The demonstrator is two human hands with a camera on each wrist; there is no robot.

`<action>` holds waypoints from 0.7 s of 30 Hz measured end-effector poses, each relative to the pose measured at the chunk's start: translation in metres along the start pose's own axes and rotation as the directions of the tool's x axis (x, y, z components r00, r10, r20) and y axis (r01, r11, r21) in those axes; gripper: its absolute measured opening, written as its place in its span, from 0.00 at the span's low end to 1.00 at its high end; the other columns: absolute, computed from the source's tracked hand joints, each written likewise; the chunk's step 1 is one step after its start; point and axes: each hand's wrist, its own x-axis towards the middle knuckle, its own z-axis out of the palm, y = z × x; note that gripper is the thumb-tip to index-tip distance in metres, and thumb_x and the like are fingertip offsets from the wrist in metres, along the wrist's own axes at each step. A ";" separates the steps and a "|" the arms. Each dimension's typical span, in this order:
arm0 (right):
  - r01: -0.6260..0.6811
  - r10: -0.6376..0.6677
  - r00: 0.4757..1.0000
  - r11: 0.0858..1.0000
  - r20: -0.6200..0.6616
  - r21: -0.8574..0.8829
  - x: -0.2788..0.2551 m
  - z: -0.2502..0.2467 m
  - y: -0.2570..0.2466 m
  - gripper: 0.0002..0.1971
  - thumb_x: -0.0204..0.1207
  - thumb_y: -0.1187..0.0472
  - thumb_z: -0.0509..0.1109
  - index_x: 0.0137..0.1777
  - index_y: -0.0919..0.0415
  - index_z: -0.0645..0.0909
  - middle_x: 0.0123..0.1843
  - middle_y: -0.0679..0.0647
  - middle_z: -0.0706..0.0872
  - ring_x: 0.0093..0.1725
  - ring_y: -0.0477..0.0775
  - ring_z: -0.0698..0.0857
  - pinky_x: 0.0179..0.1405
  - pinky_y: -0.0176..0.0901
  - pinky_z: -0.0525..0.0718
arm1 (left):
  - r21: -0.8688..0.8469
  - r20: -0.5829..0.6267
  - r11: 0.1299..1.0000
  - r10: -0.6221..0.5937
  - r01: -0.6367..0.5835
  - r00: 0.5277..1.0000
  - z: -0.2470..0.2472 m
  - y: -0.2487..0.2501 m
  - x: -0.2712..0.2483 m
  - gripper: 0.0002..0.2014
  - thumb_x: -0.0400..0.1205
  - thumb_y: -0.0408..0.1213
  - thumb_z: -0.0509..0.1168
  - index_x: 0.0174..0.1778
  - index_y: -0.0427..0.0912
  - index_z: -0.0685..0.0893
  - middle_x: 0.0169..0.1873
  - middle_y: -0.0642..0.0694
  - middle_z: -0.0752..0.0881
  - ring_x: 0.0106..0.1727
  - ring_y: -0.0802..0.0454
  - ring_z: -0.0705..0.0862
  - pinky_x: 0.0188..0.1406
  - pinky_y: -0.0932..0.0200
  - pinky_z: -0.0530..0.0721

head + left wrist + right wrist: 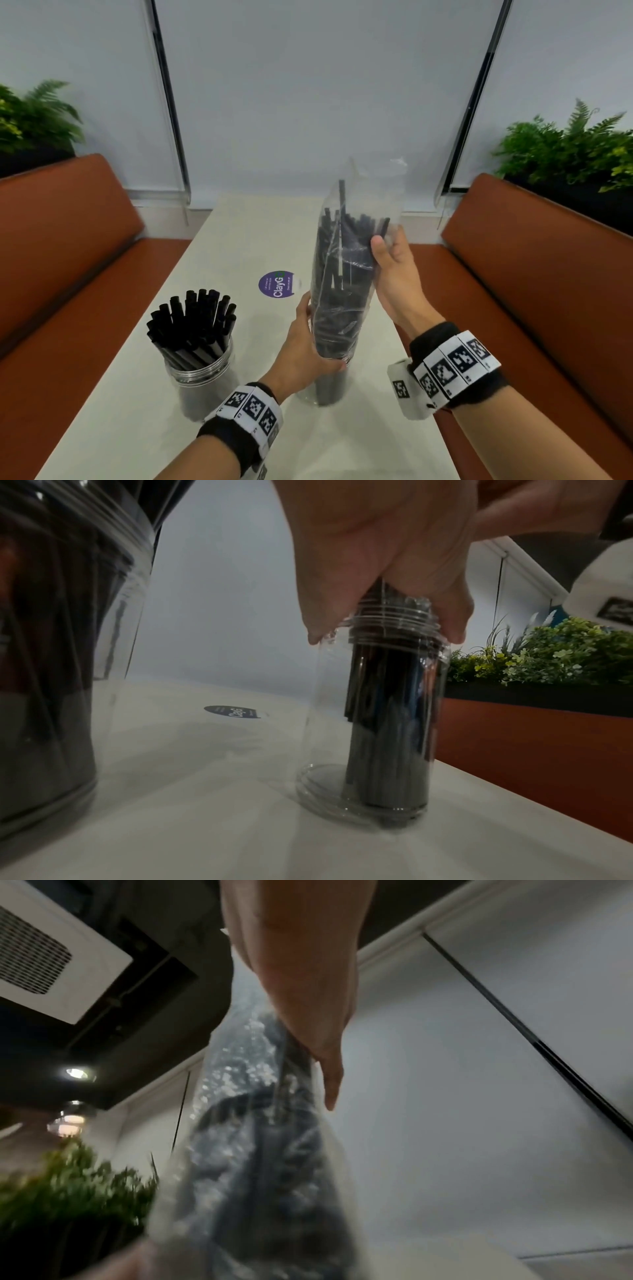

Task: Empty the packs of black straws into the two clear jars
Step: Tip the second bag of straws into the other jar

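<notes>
A clear pack of black straws point(346, 274) stands upended over the second clear jar point(373, 723), its open end tucked into the jar's mouth, and part of the bundle already reaches the jar floor, as the left wrist view shows. We hold the pack in two places. Our left hand point(305, 346) curls around the film at the neck, fingers and thumb squeezing bag and threaded rim together; we judge this keeps the opening funnelled so no straw escapes over the edge. Our right hand point(394, 270) grips the pack higher up, thumb in front and fingers wrapped behind the plastic, steadying the upright column and, we think, ready to draw the film up off the straws. The loose top of the bag rises empty above the straw ends.

The jar stands toward the near right of the white table point(239, 240), close to its right edge. Beside it, to the left, the first jar point(200, 363) is already packed with black straws fanning out above its rim, so we take the job to be well along. A round purple sticker point(278, 284) lies near the table's middle, beyond both jars. Orange bench seats point(534, 274) flank the table on each side, with green ferns point(568, 150) behind them.
</notes>
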 end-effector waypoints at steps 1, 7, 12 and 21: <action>0.001 0.000 1.000 0.999 -0.025 0.054 0.000 0.001 -0.003 0.09 0.83 0.64 0.55 0.57 0.56 0.74 0.51 0.50 0.88 0.55 0.53 0.86 0.60 0.53 0.83 | -0.005 -0.006 1.000 0.001 -0.001 1.000 0.000 0.001 0.000 0.56 0.58 0.43 0.83 0.70 0.72 0.49 0.66 0.63 0.75 0.64 0.65 0.79 0.61 0.63 0.81; 0.000 0.008 0.994 0.997 -0.112 0.076 -0.005 0.012 -0.004 0.09 0.83 0.63 0.54 0.58 0.54 0.73 0.50 0.47 0.89 0.54 0.53 0.87 0.63 0.60 0.81 | 0.027 -0.028 0.999 -0.032 0.033 0.999 0.000 0.000 -0.004 0.55 0.59 0.40 0.82 0.72 0.68 0.52 0.67 0.60 0.73 0.65 0.62 0.77 0.63 0.60 0.79; -0.109 0.100 0.994 0.950 -0.047 -0.294 -0.012 -0.002 -0.003 0.19 0.80 0.66 0.60 0.71 0.58 0.69 0.67 0.56 0.82 0.67 0.57 0.81 0.69 0.68 0.75 | 0.033 -0.003 0.996 -0.080 0.080 0.997 -0.004 0.000 -0.003 0.58 0.55 0.43 0.83 0.70 0.73 0.49 0.73 0.57 0.69 0.70 0.52 0.75 0.68 0.45 0.79; 0.277 -0.027 0.947 0.577 0.321 -0.768 0.018 0.031 -0.053 0.40 0.73 0.47 0.70 0.80 0.45 0.52 0.83 0.47 0.58 0.76 0.44 0.65 0.73 0.46 0.65 | 0.066 -0.011 0.995 -0.075 0.076 0.997 -0.004 -0.003 -0.003 0.53 0.57 0.41 0.83 0.69 0.65 0.54 0.66 0.58 0.73 0.68 0.53 0.76 0.67 0.52 0.80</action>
